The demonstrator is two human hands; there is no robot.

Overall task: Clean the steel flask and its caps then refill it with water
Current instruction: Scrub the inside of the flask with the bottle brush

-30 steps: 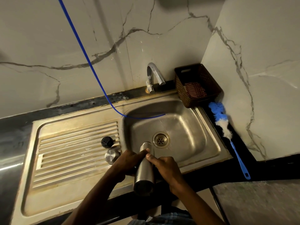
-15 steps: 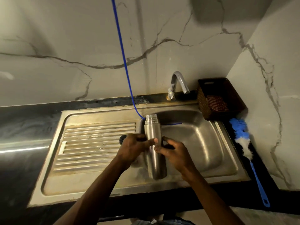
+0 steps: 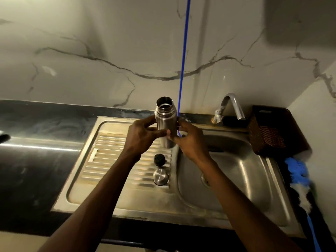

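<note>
The steel flask [image 3: 165, 122] stands upright and uncapped, lifted clear of the sink, its open threaded mouth above the fingertips and its base below them; both hands hold it at mid-body. The left hand [image 3: 141, 136] curls round the flask's left side, thumb laid across the front of the barrel, the other fingers wrapped behind and mostly hidden; the right hand [image 3: 189, 140] grips from the right, thumb meeting the left thumb on the front, its fingers bent round the far side.

A thin blue tube [image 3: 183, 60] drops from above and passes just beside the right hand's fingers, close against the flask's right edge; whether it touches the steel cannot be told. Below the left hand's fingers, on the ribbed drainboard [image 3: 109, 157], lie the two caps: the black inner stopper [image 3: 159, 159] nearer the fingers, the steel outer cap [image 3: 160, 176] just beyond it, apart from each other. Below and right of the right hand's fingers lies the sink basin [image 3: 245, 171], its drain partly hidden by the forearm.

Right of the fingers, well apart, rises the chrome tap [image 3: 231, 108]; farther right sits a dark woven basket [image 3: 269, 131], and below that a blue and white bottle brush [image 3: 300, 180] lies along the counter edge.
</note>
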